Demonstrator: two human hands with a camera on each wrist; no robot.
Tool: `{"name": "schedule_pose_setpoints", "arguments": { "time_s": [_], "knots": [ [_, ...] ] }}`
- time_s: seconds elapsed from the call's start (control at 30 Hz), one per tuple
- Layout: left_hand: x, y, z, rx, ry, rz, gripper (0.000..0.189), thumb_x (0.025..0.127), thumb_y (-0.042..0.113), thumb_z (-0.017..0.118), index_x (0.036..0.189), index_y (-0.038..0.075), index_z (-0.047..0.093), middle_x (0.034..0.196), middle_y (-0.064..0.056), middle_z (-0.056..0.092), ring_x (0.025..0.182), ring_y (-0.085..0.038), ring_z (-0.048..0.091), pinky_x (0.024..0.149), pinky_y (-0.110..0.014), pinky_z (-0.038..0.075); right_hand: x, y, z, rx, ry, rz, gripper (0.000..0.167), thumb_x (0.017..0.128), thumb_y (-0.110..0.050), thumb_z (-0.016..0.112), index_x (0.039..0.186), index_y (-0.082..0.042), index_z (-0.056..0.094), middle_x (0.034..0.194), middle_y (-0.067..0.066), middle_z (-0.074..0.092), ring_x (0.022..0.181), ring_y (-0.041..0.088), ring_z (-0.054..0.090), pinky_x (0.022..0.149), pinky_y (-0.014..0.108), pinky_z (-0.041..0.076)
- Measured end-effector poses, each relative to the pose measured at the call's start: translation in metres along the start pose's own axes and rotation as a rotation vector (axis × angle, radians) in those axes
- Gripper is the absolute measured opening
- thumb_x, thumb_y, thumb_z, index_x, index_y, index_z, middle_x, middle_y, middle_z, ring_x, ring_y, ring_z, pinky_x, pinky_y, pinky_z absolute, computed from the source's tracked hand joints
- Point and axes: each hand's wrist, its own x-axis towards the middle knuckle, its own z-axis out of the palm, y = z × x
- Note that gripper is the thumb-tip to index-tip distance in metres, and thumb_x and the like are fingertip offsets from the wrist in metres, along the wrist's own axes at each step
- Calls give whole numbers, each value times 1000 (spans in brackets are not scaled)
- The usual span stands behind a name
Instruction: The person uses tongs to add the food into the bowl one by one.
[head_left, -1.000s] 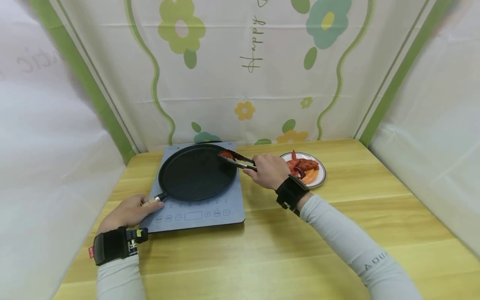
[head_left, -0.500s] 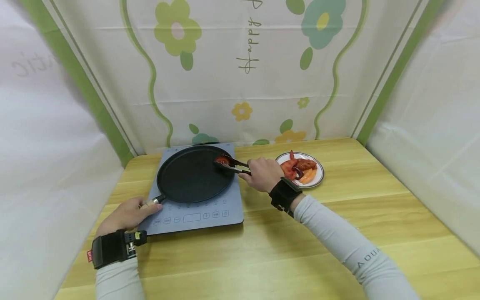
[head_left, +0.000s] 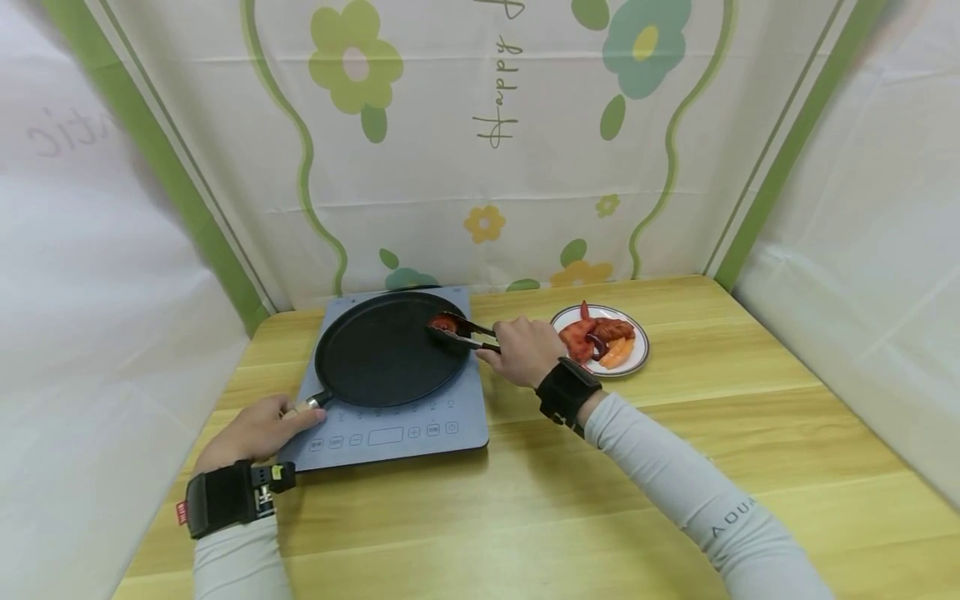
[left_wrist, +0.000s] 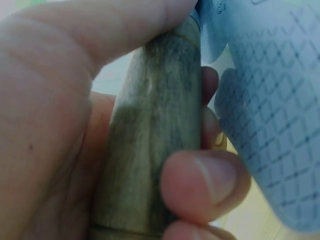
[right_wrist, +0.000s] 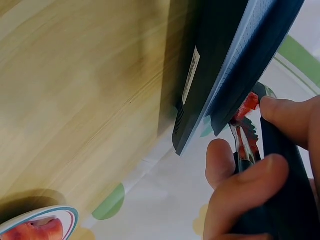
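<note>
My left hand [head_left: 258, 427] grips the wooden handle [left_wrist: 152, 100] of a round black frying pan [head_left: 382, 354]. The thumb lies along the handle's top and fingers curl round it from the other side. With my right hand [head_left: 528, 348] I hold a pair of tongs [head_left: 478, 335] that have black grips. A red piece of food [head_left: 444, 323] sits between the tong tips, at the right part of the pan. In the right wrist view the red piece [right_wrist: 247, 106] shows at the toothed metal tips, close to the pan's rim.
The pan stands on a flat grey induction cooker [head_left: 431, 442] with touch buttons along its front. To the right, a white plate [head_left: 642, 354] bears several red and orange food pieces. All of it rests on a wooden table [head_left: 570, 500] with white curtains round it.
The tongs and red piece have come slightly left and down, from over the pan's right rim to inside it. My left hand keeps its grip on the handle.
</note>
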Motion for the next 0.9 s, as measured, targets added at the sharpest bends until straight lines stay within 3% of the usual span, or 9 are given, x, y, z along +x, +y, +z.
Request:
{"name": "schedule_pose_setpoints", "arguments": {
  "time_s": [0.2,0.47,0.9],
  "knots": [
    [1,1,0,7,0,-9,48,103,50,62,90,4,55,78,-4,51,73,-20,50,63,-31,38,-2,0,3,10,13,15,48,101,-56,65,102,-9,71,73,6,65,57,21,57,50,35,44],
    [1,4,1,10,5,-23,48,103,50,62,91,3,56,80,-5,55,75,-20,53,65,-32,39,-5,2,7,22,27,23,50,99,-59,66,97,-9,68,70,4,61,54,19,55,46,32,37],
    [-3,1,0,6,13,5,49,103,50,63,83,7,49,76,-2,45,70,-20,47,64,-32,36,-17,9,10,160,110,43,48,96,-59,70,85,-14,61,62,-1,51,51,17,50,45,29,30]
  ]
}}
